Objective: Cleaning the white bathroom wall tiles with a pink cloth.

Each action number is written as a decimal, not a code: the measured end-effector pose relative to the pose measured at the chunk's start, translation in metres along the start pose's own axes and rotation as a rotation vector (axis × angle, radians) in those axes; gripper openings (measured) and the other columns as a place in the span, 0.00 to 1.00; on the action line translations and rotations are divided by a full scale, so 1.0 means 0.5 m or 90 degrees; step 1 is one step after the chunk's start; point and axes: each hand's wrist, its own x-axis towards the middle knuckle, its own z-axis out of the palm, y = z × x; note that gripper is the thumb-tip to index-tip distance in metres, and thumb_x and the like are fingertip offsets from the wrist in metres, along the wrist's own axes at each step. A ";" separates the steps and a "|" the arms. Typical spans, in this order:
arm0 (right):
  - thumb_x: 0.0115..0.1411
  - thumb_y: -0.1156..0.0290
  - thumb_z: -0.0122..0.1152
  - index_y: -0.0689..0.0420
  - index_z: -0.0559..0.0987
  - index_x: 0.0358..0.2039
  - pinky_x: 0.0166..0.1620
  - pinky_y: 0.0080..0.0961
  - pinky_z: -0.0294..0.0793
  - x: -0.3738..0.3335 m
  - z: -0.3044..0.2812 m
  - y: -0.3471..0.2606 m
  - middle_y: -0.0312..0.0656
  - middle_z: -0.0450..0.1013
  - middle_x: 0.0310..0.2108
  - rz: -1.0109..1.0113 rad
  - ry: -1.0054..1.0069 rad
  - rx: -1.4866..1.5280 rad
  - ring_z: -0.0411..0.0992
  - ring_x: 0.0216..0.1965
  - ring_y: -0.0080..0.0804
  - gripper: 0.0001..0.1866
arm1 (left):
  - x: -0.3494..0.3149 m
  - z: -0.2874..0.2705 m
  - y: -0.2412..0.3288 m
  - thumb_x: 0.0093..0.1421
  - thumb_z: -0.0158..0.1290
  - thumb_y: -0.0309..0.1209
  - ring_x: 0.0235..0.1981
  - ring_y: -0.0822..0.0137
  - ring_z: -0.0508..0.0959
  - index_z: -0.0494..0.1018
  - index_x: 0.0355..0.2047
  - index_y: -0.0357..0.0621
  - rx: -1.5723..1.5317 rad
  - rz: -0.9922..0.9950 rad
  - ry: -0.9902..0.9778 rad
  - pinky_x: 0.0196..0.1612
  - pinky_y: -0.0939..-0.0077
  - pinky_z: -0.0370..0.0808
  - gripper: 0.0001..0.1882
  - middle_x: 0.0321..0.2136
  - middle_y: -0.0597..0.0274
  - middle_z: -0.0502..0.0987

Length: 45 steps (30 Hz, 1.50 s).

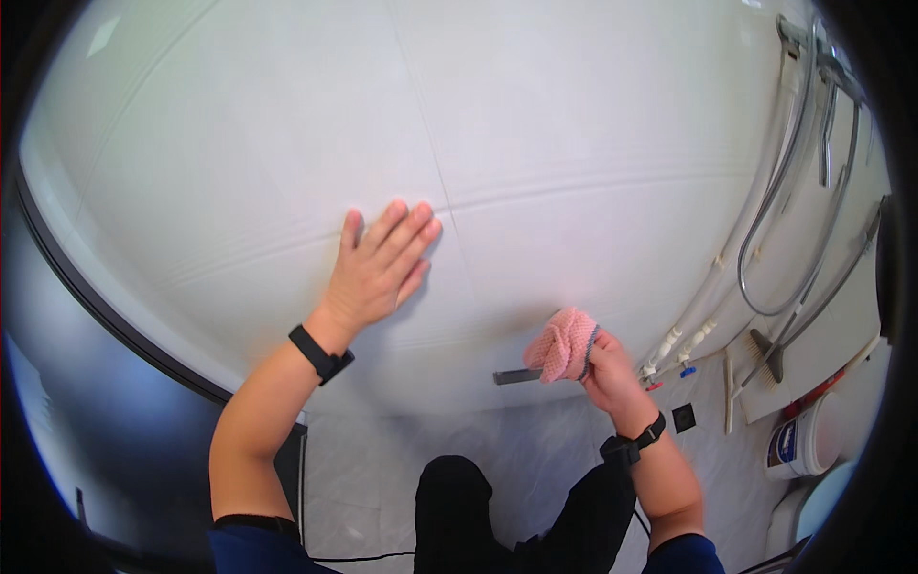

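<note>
My left hand (378,266) lies against the white wall panel (574,115) with its fingers stretched out, just left of a thin vertical seam. Lower down and to the right, my right hand (612,375) is closed around a bunched pink cloth (562,346) with a textured weave and a grey edge. The cloth is close to the lower part of the wall; whether it touches is unclear. A dark grey flat strip (516,377) shows left of the cloth, its right end hidden behind it. Each wrist wears a black band.
On the right are a shower hose (751,273), white pipes (712,277) with red and blue valve handles, a brush (765,359) and a white bucket (815,442). A square black drain (683,418) sits in the grey floor. A dark-framed door (143,383) stands left.
</note>
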 end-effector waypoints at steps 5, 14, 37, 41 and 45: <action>0.69 0.77 0.49 0.63 0.75 0.56 0.50 0.33 0.81 0.016 0.046 -0.035 0.41 0.79 0.49 0.042 0.085 0.029 0.79 0.48 0.32 0.16 | 0.002 -0.024 0.010 0.66 0.55 0.41 0.74 0.64 0.56 0.67 0.69 0.53 -0.059 0.003 -0.096 0.75 0.43 0.34 0.31 0.72 0.67 0.62; 0.68 0.79 0.46 0.64 0.73 0.57 0.49 0.33 0.81 -0.010 0.164 -0.123 0.43 0.76 0.51 0.162 0.139 0.073 0.78 0.50 0.35 0.18 | 0.114 -0.164 0.090 0.64 0.60 0.42 0.73 0.48 0.58 0.58 0.73 0.46 -0.654 -0.202 -0.337 0.71 0.48 0.59 0.40 0.74 0.50 0.54; 0.71 0.66 0.57 0.61 0.79 0.44 0.43 0.33 0.80 -0.191 0.437 -0.659 0.48 0.81 0.41 0.104 0.067 -0.056 0.81 0.40 0.40 0.11 | 0.944 -0.528 -0.737 0.72 0.44 0.35 0.63 0.48 0.67 0.73 0.56 0.33 0.126 -0.341 0.352 0.68 0.56 0.60 0.20 0.60 0.45 0.71; 0.70 0.65 0.57 0.59 0.79 0.45 0.41 0.33 0.80 -0.188 0.412 -0.593 0.45 0.81 0.38 0.116 0.102 -0.044 0.80 0.38 0.39 0.11 | 0.867 -0.480 -0.556 0.70 0.49 0.35 0.55 0.55 0.74 0.77 0.39 0.38 -0.419 0.096 0.143 0.59 0.58 0.68 0.13 0.46 0.52 0.78; 0.70 0.65 0.57 0.60 0.79 0.44 0.40 0.33 0.80 -0.192 0.395 -0.538 0.45 0.81 0.38 0.103 0.112 -0.057 0.81 0.37 0.38 0.11 | 0.859 -0.617 -0.565 0.68 0.53 0.34 0.26 0.72 0.80 0.76 0.35 0.43 -0.866 -0.229 -0.172 0.35 0.76 0.77 0.09 0.26 0.65 0.81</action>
